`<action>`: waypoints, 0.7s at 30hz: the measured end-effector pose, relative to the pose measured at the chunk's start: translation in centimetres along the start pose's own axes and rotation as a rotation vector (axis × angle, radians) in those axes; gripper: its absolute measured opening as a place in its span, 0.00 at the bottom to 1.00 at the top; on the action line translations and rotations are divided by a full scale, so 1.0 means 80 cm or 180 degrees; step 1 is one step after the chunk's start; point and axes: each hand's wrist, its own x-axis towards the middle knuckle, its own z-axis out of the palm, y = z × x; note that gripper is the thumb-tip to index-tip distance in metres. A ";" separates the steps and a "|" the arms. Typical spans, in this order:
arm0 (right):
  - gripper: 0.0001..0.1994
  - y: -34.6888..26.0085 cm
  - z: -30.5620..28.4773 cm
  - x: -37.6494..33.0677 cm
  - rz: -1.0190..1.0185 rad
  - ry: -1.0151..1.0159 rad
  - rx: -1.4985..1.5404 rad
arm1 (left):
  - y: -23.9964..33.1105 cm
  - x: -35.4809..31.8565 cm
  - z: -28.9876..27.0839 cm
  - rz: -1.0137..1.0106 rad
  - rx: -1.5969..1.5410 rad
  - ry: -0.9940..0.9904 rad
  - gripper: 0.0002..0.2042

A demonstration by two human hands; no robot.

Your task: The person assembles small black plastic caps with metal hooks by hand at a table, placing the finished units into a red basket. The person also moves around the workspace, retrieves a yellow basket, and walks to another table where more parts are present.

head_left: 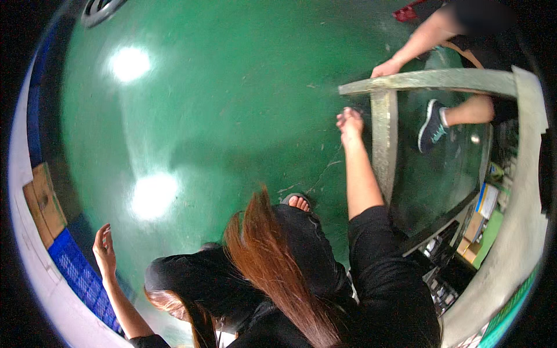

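Note:
My left hand (104, 250) is held out at the lower left, open and loosely bent, with no object visible in it. My right hand (350, 124) reaches forward, its fingers curled in. A small dark patch shows at its fingertips, but I cannot make out what it is. Just right of that hand stands a worn grey bench frame (383, 124), apart from the fingers. Across the frame's top runs a grey beam (432, 79). Another person's hand (387, 68) is at the beam's left end.
A co-worker's leg in a dark shoe (431, 126) is behind the frame. Boxes (471, 232) and small items crowd the lower right. Blue crates (81, 269) and a cardboard box (45, 203) line the left. Green floor (232, 104) lies ahead, with a wheel (100, 11) at upper left.

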 end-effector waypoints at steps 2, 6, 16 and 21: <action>0.07 -0.023 0.020 -0.054 0.0207 -0.0469 0.0382 | 0.028 0.023 -0.020 0.0096 0.0098 -0.0009 0.11; 0.10 -0.122 0.047 -0.166 0.0337 -0.0934 0.0431 | 0.094 0.048 -0.087 0.0762 0.0021 -0.0198 0.11; 0.08 -0.453 0.129 -0.431 0.0172 -0.1828 0.1624 | 0.308 0.011 -0.298 0.1083 -0.0986 -0.0632 0.11; 0.10 -0.565 0.093 -0.559 -0.0131 -0.1310 0.0754 | 0.522 -0.009 -0.347 0.1074 -0.2419 -0.1512 0.14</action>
